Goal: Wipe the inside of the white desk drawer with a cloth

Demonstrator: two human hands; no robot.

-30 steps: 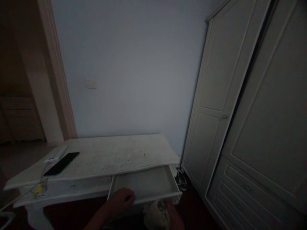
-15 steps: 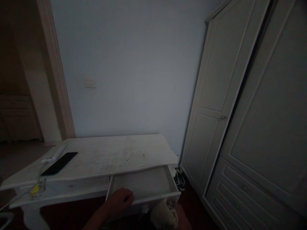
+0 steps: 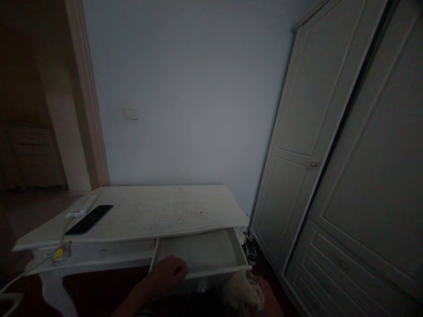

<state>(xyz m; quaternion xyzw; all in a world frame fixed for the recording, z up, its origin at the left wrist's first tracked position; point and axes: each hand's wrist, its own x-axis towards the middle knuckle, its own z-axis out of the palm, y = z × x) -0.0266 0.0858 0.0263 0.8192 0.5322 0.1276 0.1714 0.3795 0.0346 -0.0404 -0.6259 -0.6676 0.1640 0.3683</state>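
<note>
The room is dim. A white desk (image 3: 142, 215) stands against the wall with its right drawer (image 3: 198, 255) pulled open. My left hand (image 3: 168, 273) is curled over the drawer's front edge. My right hand (image 3: 266, 299) is low at the bottom, below the drawer's right corner, closed on a crumpled white cloth (image 3: 243, 293). The drawer's inside looks bare.
A black phone (image 3: 89, 219) and a white remote-like bar (image 3: 82, 205) lie on the desk's left end, with a cable hanging off it. A tall white wardrobe (image 3: 330, 176) stands close on the right. A doorway opens at the left. Some clutter lies on the floor between desk and wardrobe.
My right hand with the cloth has moved right, from under the drawer's middle to beneath its right corner. My left hand stays on the drawer front. The view shifted slightly.
</note>
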